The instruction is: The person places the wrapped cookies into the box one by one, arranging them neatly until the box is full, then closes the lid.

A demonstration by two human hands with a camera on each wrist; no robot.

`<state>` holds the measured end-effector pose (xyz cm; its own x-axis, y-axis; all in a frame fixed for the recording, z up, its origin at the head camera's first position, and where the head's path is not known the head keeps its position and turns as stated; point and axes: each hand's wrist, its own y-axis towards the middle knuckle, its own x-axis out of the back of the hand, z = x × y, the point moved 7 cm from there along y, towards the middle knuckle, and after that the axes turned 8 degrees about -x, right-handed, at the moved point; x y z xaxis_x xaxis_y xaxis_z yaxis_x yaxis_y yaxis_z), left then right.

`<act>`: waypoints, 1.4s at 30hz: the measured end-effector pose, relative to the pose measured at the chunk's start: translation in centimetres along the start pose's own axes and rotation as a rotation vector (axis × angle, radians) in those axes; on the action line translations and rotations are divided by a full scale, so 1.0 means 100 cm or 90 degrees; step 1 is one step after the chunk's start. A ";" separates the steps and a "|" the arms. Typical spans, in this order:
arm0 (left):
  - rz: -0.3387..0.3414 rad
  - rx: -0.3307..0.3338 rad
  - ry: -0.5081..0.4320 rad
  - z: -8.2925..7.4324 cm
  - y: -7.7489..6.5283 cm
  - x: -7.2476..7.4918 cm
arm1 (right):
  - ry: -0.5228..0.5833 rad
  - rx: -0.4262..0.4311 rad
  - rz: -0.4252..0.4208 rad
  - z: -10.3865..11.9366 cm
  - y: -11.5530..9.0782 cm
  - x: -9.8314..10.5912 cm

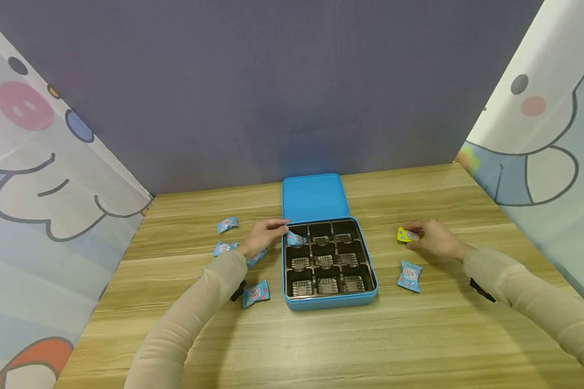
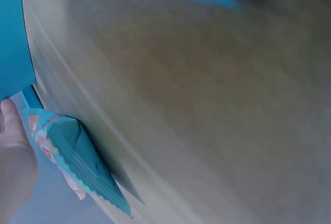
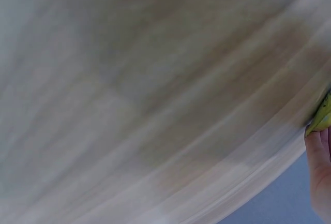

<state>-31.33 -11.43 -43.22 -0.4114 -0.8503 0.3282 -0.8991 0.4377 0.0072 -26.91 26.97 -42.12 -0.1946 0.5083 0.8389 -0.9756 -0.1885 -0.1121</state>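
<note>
My left hand (image 1: 264, 236) reaches over the left rim of a blue tin box (image 1: 331, 303), its fingers extended at the top-left compartment. A blue wrapped candy (image 1: 296, 238) lies in that compartment, right by the fingertips. Inside the box, a dark tray divides the space into several compartments. To the right of the box, my right hand (image 1: 435, 238) pinches a yellow wrapped candy (image 1: 406, 234) between thumb and fingers, close over the table. In the right wrist view only a corner of the yellow wrapper (image 3: 321, 118) shows at the edge.
Several blue wrapped candies lie left of the box, one candy (image 1: 256, 294) near its front corner and another (image 1: 227, 225) farther back. One more blue candy (image 1: 410, 276) sits below my right hand. The box's lid (image 1: 315, 195) lies open behind it, before a grey partition (image 1: 292, 97).
</note>
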 end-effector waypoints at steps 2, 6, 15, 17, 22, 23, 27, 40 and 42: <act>0.001 -0.005 0.001 -0.001 0.000 0.000 | 0.000 -0.003 0.000 0.000 0.000 0.000; 0.000 -0.004 0.004 -0.001 0.000 0.000 | 0.009 -0.012 0.006 0.000 0.000 0.000; 0.006 -0.006 -0.005 -0.001 -0.001 -0.001 | 0.057 -0.053 0.024 -0.002 -0.002 0.002; 0.007 -0.006 -0.009 0.000 -0.001 -0.001 | 0.064 -0.058 0.027 -0.001 -0.002 0.002; 0.002 0.000 -0.004 0.000 -0.001 -0.002 | 0.076 -0.065 0.026 -0.001 -0.002 0.003; 0.000 0.002 -0.003 -0.001 -0.001 -0.001 | 0.076 -0.062 0.023 -0.001 -0.002 0.004; -0.006 0.007 0.002 0.001 -0.001 0.000 | 0.076 -0.053 0.014 0.001 0.000 0.006; 0.007 0.008 -0.007 -0.007 -0.003 -0.001 | 0.070 -0.020 -0.027 0.011 0.004 0.016; 0.007 0.011 -0.013 -0.006 -0.003 -0.001 | 0.068 -0.017 -0.028 0.013 0.004 0.017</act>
<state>-30.91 -11.30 -42.68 -0.4242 -0.8513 0.3087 -0.8967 0.4424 -0.0124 -27.46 26.68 -40.02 -0.1595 0.6025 0.7820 -0.9856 -0.1418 -0.0918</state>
